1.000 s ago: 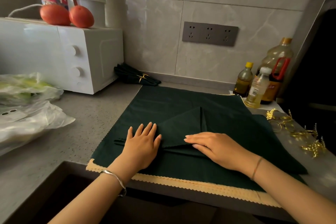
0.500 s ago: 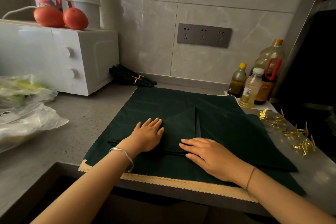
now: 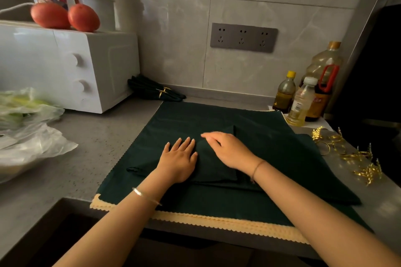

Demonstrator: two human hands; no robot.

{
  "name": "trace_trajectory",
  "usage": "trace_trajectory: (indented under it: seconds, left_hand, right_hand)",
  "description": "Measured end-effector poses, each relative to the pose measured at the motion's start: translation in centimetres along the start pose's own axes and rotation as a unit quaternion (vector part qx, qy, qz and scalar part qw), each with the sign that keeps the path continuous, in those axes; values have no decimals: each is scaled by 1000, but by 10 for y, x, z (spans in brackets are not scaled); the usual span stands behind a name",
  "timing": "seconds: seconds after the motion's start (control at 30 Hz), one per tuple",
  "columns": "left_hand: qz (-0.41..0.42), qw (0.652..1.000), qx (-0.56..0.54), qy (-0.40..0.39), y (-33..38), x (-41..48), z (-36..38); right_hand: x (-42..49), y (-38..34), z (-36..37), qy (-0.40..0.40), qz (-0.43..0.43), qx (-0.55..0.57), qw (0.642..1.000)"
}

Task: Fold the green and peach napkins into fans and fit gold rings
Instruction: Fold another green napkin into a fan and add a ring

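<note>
Ringed fans point(image 3: 156, 91) done. Left hand point(image 3: 180, 159), right hand point(image 3: 229, 150) press half-folded green napkin point(image 3: 217, 170), fingers point(image 3: 184, 143) open, gripping nothing. Gold rings point(image 3: 347, 154), peach napkin point(image 3: 217, 221) wait.

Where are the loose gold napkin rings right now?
In the head view, the gold rings lie scattered on the counter at the right, just right of the green napkin and in front of the oil bottles.

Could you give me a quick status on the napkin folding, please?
Left hand and right hand open, on the folded green napkin. Gold rings untouched at right. Nothing obstructing.
</note>
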State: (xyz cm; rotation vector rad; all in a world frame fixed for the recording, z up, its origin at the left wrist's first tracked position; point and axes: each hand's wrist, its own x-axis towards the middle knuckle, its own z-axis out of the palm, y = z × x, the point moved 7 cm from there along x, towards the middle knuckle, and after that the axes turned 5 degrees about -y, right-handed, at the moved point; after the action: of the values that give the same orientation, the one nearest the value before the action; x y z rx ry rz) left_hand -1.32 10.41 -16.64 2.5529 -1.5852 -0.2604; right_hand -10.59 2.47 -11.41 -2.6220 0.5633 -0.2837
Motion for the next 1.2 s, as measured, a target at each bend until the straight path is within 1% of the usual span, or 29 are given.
trace_trajectory:
  seconds: [0.1,0.13,0.17,0.23,0.33,0.53,0.63,0.7,0.73,0.8,0.87,0.9,0.97,1.03,1.2]
  left_hand:
    - [-2,1000,4,-1,0,1,0]
    - [-4,1000,5,0,0,1,0]
    - [-5,1000,6,-1,0,0,0]
    - [-6,1000,6,-1,0,1,1]
    - [-7,1000,8,1,0,1,0]
    - [-6,1000,4,-5,0,1,1]
    - [-5,1000,-1,-3,-1,0,1]
    - [-7,1000,-3,-8,-1,0,1]
    - [-9,1000,-4,-15,-1,1,1]
    - [-14,999,-5,-31,0,2,-1]
    - [-18,999,-14,-37,4,5,-3]
    - [-14,999,-19,-34,7,6,-5]
    - [-3,999,-23,-29,17,9,-5]
    - [-2,999,-17,-29,25,11,-1]
    - [-20,1000,0,-4,35,8,7]
  right_hand:
    - [21,4,24,-76,-1,-107,991]
    - [24,8,33,-102,-1,-127,987]
    - [23,12,40,-123,3,-136,983]
    - [22,22,47,-137,11,-133,982]
    - [23,35,44,-124,30,-145,981]
    - [34,80,22,-96,107,-157,977]
    - [42,101,11,-105,141,-158,972]
    - [46,106,6,-113,138,-132,975]
    - [45,107,-1,-101,132,-109,980]
    - [41,113,-23,-37,131,-66,989]
    - [32,126,-45,9,150,-46,988]
    - [28,135,-52,6,167,-46,985]
    - [19,153,-56,-27,203,-57,977]
    - [15,165,-54,-44,215,-67,973]
    - [17,173,-51,-21,211,-86,973]
